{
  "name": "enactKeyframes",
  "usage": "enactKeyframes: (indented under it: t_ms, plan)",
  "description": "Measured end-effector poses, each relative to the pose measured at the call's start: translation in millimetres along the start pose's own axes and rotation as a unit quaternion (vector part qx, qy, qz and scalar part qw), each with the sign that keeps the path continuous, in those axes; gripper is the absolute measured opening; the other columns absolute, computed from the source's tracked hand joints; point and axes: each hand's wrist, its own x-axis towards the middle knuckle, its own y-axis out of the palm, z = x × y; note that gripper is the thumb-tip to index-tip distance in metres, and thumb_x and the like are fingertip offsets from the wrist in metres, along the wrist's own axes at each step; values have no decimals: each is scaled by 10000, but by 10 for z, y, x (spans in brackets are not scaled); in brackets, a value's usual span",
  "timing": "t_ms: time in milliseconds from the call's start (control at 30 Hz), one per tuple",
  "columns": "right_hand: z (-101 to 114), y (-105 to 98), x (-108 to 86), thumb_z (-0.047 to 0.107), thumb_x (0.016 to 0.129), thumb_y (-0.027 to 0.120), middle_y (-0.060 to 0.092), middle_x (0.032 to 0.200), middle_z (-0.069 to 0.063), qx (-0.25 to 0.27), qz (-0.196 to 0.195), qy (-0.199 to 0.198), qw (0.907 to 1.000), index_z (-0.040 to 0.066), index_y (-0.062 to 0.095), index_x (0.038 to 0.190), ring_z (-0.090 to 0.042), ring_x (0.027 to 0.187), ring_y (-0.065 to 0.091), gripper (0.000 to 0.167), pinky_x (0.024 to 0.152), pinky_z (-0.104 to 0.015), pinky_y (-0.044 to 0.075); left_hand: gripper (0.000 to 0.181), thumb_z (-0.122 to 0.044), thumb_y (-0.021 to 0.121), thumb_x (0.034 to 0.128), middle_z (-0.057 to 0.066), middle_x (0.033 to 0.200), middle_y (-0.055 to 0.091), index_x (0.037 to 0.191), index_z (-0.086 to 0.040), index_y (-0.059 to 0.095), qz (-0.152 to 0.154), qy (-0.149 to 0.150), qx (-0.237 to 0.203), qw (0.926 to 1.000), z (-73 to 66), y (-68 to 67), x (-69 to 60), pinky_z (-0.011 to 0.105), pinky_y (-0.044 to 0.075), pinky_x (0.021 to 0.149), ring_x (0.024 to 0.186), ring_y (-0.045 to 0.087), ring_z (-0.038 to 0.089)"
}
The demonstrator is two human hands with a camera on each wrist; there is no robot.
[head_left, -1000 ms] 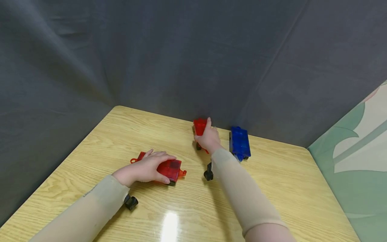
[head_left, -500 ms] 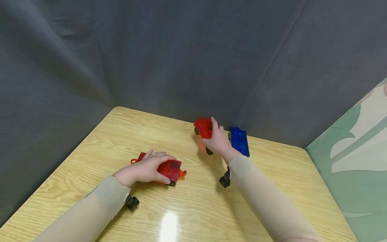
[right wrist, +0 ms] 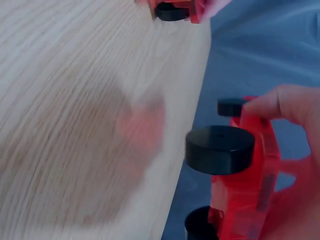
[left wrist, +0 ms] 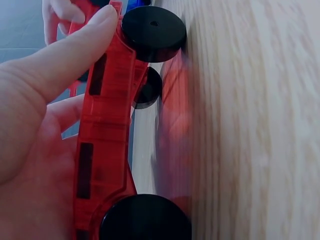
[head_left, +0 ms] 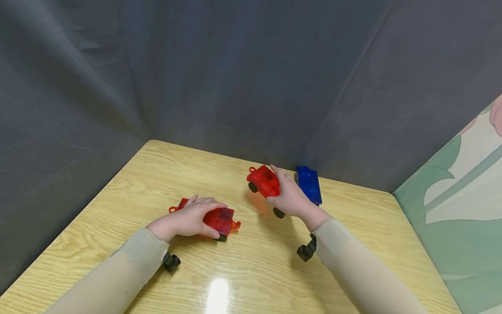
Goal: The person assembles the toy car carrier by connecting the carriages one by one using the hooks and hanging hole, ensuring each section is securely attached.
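Head view — the right hand (head_left: pixel 291 196) clamps a red wagon (head_left: pixel 264 181) between thumb and fingers, above the table (head_left: pixel 196 174); the left hand (head_left: pixel 188 219) grips the second wagon (head_left: pixel 221 220) beneath its fingers. I judge this a carrying step — next calls for level, steady lowering.

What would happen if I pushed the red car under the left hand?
That red car would probably roll, since it has round black wheels. It looks light and stiff, because its see-through body seems to be hard plastic. It probably wouldn't tip easily, with wheels on both sides.
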Motion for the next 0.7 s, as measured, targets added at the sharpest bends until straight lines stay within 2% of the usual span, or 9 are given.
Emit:
enactKeyframes:
  t_ms: [267,500,700]
  plan:
    - [-107,-111,-239,136,811,737,414,1459,-142,-115,243,-459,9986,197,257,1568,-324,1147,498,898,861,-447,510,819,-450,836,767,128,1486,429,1465,-197,490,20,46,-12,10000,17,0,-3,569,27,1153,1390,338,340]
    - [-130,-168,-457,66,775,763,431,1434,-113,264,418,-581,9971,188,300,1552,-314,1154,480,913,815,-406,531,818,-448,837,765,126,1493,421,1467,-213,487,46,3,-40,10000,25,0,-4,565,19,1154,1392,331,337]
    - [-131,-113,-582,10,767,763,448,1413,-96,424,660,-818,9936,177,306,1551,-304,1188,459,923,811,-386,545,819,-437,836,772,127,1502,410,1474,-213,477,88,-37,-42,9999,16,-7,-15,558,9,1155,1403,318,334]
